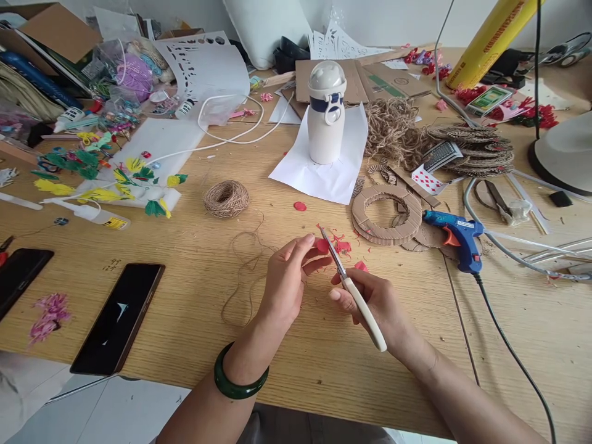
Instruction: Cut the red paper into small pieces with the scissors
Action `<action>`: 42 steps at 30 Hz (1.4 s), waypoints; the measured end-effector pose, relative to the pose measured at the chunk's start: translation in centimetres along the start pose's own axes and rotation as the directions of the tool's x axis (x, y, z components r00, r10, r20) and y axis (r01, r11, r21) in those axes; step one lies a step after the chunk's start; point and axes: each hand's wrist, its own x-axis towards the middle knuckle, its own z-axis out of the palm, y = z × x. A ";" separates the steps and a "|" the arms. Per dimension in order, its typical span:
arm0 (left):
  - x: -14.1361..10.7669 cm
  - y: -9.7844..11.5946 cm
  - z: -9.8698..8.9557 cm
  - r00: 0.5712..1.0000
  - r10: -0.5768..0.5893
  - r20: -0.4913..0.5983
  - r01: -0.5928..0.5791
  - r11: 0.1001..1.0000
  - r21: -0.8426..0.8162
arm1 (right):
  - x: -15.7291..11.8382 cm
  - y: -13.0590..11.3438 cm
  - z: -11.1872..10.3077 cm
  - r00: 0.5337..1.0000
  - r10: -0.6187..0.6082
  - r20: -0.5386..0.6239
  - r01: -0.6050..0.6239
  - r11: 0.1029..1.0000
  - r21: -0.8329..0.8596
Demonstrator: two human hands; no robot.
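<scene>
Near the centre, holding a small red piece (322, 245) between thumb and fingers of the left hand (287, 277), narrowly parted around it. At the piece's 3 o'clock edge, pointing scissors (359, 303) up toward 11 o'clock, with fingers of the right hand (377, 302) curled around near the pivot; impossible to tell blade contact. Just beyond, at 3 o'clock, red scraps (342, 246); at 11, a red disc (300, 206). Farther out: twine ball (226, 198) at 10, white bottle (326, 117) at 12, cardboard ring (363, 216) at 2, blue glue gun (465, 237) at 3.
</scene>
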 end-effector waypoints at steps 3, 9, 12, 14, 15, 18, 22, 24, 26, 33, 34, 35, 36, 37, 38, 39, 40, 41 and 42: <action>-0.1 0.0 0.1 0.999 -0.021 0.026 0.021 0.999 0.030 | 0.0 0.0 0.0 1.000 0.001 -0.009 -0.001 1.000 0.001; -0.2 -0.5 0.0 1.000 0.006 0.018 -0.007 0.999 0.046 | 0.0 0.0 0.0 1.000 0.006 -0.009 -0.006 1.000 -0.003; -0.1 -0.5 -0.1 1.000 0.004 0.009 -0.004 0.999 0.032 | 0.0 0.1 0.0 1.000 0.004 -0.011 -0.004 1.000 -0.008; 0.0 -0.4 -0.1 1.000 0.001 0.010 -0.001 1.000 0.020 | 0.0 0.1 0.0 1.000 0.005 -0.012 -0.005 1.000 -0.002; 0.0 -0.4 -0.1 1.000 0.001 0.012 -0.001 1.000 0.014 | 0.0 0.2 0.0 1.000 0.005 -0.012 -0.005 1.000 0.000; 0.0 -0.3 -0.1 1.000 0.004 0.023 -0.004 1.000 0.011 | 0.0 0.1 0.0 1.000 0.007 -0.010 -0.007 1.000 0.002; 0.0 -0.3 -0.1 1.000 0.006 0.031 -0.006 1.000 0.002 | 0.0 0.0 0.0 1.000 0.014 -0.006 -0.014 1.000 0.001; 0.0 -0.3 -0.1 1.000 0.005 0.029 -0.005 1.000 -0.003 | 0.0 -0.1 0.0 1.000 0.021 -0.005 -0.021 1.000 0.009; -0.1 -0.3 -0.1 1.000 0.003 0.025 -0.003 1.000 0.002 | 0.0 -0.1 0.0 1.000 0.030 -0.006 -0.030 0.999 0.025; 0.0 -0.1 -0.3 0.999 -0.013 0.039 0.012 0.999 0.030 | 0.1 0.2 -0.1 0.999 0.007 -0.041 -0.003 0.997 0.077; 0.0 -0.1 -0.3 0.998 -0.029 0.054 0.027 0.998 0.051 | 0.2 0.2 -0.1 0.998 -0.007 -0.064 0.013 0.995 0.097; 0.0 -0.2 -0.4 0.996 -0.046 0.074 0.040 0.996 0.077 | 0.2 0.2 -0.2 0.996 -0.020 -0.090 0.030 0.993 0.118; 0.0 -0.3 -0.5 0.994 -0.059 0.094 0.049 0.993 0.106 | 0.2 0.1 -0.2 0.992 -0.032 -0.120 0.048 0.989 0.139; 0.0 -0.4 -0.5 0.991 -0.069 0.114 0.053 0.989 0.137 | 0.2 -0.1 -0.3 0.988 -0.046 -0.148 0.069 0.986 0.154; -0.1 -0.5 -0.6 0.988 -0.077 0.136 0.054 0.985 0.166 | 0.2 -0.3 -0.4 0.983 -0.060 -0.173 0.087 0.985 0.152; -0.1 -0.6 -0.6 0.984 -0.086 0.159 0.054 0.980 0.194 | 0.3 -0.4 -0.5 0.976 -0.077 -0.204 0.109 0.983 0.150; -0.2 -0.7 -0.6 0.979 -0.095 0.182 0.054 0.975 0.217 | 0.3 -0.5 -0.6 0.968 -0.090 -0.232 0.129 0.979 0.158; -0.3 -0.8 -0.6 0.973 -0.105 0.204 0.055 0.970 0.235 | 0.3 -0.6 -0.7 0.963 -0.092 -0.253 0.140 0.974 0.176; -0.4 -0.9 -0.6 0.966 -0.119 0.230 0.059 0.967 0.249 | 0.4 -0.7 -0.8 0.960 -0.091 -0.265 0.147 0.969 0.198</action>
